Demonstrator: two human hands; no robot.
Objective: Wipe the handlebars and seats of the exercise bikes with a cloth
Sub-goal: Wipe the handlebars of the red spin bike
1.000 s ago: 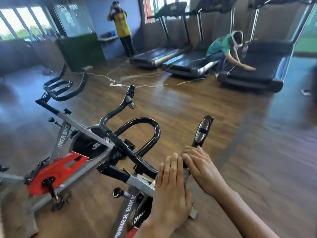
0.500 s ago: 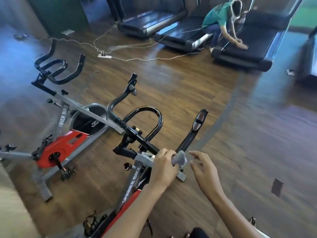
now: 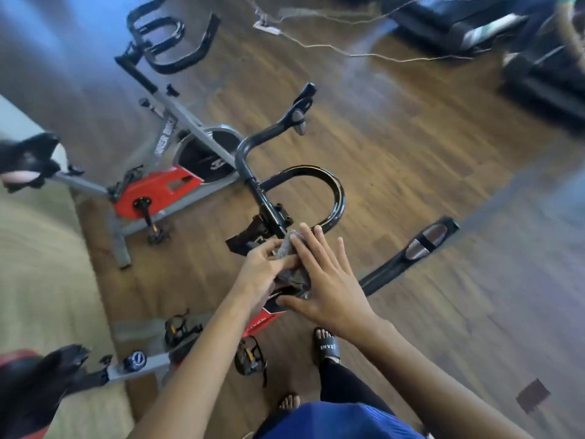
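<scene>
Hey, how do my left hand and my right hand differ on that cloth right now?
The left hand pinches the grey cloth with curled fingers, while the right hand lies flat against it with its fingers straight and spread. The left hand is at the cloth's left side and the right hand covers its right side. Both touch the cloth, close to the nearer bike's black handlebar.

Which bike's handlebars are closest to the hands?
The near bike's handlebars, beside the cloth the left hand holds; the far bike's handlebars are untouched.
</scene>
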